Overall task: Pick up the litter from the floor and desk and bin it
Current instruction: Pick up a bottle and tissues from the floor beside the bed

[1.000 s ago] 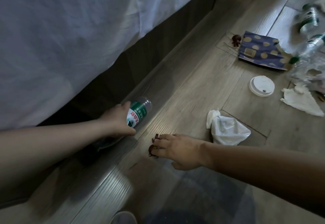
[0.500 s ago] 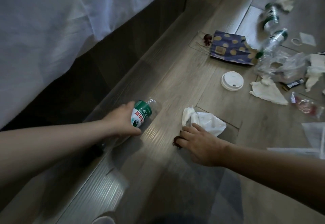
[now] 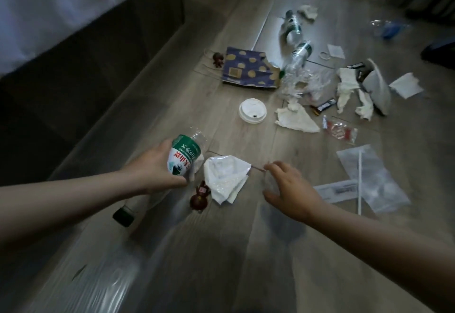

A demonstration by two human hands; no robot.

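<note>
Head-cam view looking down at a wood floor (image 3: 221, 263) beside a bed (image 3: 49, 5) w/ a white sheet, in dim light.

L hand (image 3: 152, 170) grips a clear water bottle (image 3: 183, 159) – fingers curled round its green-and-white label. The green cap end points back toward the person and the base points away. Can't tell if the bottle touches the floor.

R hand (image 3: 288, 189) hovers low over the floor w/ fingers loosely spread, holding nothing visible. It is just right of a crumpled white wrapper (image 3: 226, 180). A small dark-red figurine (image 3: 200, 198) lies btwn the two hands, just beside the wrapper's lower-left edge.

More litter lies farther off:
- A white cup lid (image 3: 252, 110).
- A blue polka-dot paper bag (image 3: 248, 70).
- Two more clear bottles (image 3: 293, 27) beyond the paper bag.
- A flat white tissue (image 3: 296, 119) right of the lid.
- A clear plastic bag (image 3: 371, 177) at far right – a white straw (image 3: 360, 180) lies across it.
</note>
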